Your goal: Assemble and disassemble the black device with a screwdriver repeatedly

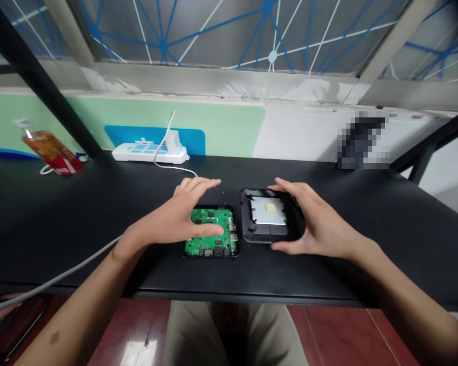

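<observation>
A green circuit board sits in a shallow black casing on the black desk. Above its left part hovers my left hand, fingers stretched out and thumb apart over the board, holding nothing. Just right of it is a black plastic cover, inner side up, with a silver metal plate and a small yellowish pad on it. My right hand spans this cover from the right, fingers at its far edge and thumb at its near edge. A tiny screw-like piece is behind the board.
At the back left stands a white power strip with a plugged-in white adapter and cable. A bottle with amber drink is farther left. A grey cable crosses the desk's left side. A pixelated dark object stands back right.
</observation>
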### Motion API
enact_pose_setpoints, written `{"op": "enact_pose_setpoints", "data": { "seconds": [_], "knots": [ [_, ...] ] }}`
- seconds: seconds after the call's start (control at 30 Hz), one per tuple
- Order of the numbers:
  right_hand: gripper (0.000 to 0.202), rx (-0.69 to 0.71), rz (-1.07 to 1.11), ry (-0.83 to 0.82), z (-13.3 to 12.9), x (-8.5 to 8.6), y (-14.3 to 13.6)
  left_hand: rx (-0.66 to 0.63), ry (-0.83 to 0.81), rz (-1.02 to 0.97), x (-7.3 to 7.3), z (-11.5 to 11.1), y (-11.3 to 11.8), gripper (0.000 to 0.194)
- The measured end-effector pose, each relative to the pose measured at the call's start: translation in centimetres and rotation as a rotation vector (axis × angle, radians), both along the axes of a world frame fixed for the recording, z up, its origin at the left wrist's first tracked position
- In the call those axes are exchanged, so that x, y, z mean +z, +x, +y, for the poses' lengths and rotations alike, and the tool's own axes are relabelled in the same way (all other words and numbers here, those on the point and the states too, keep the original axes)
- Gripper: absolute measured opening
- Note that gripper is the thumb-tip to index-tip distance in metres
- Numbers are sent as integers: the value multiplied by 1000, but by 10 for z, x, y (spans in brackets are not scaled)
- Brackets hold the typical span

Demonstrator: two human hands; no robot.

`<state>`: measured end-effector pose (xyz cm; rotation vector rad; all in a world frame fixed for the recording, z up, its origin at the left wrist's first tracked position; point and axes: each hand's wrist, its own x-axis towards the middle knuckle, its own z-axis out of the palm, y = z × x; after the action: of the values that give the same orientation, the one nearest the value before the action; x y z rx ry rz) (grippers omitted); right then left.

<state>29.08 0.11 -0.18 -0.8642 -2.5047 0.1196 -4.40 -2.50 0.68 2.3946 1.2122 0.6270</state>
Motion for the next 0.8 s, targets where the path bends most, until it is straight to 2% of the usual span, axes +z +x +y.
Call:
{"op": "enact_pose_setpoints", "data": {
  "seconds": [0.13, 0.27, 0.4, 0.57, 0.8],
  "knots": [
    [117, 79, 21, 80, 19, 2, -34, -26, 87, -71, -2, 0, 0, 96],
    [118, 114, 34, 147, 29, -5, -53, -10, 163, -74, -4, 0, 2, 104],
    [118, 117, 52, 193, 25, -10, -56, -13, 206, 19, -5, 0, 6, 111],
    [120, 105, 89, 191, 13, -8, -54, -33, 266, 78, -6, -1, 9, 119],
    [118, 105, 113, 167, 10, -12, -53, -46, 308, 91, -8, -3, 12, 115]
  ]
}}
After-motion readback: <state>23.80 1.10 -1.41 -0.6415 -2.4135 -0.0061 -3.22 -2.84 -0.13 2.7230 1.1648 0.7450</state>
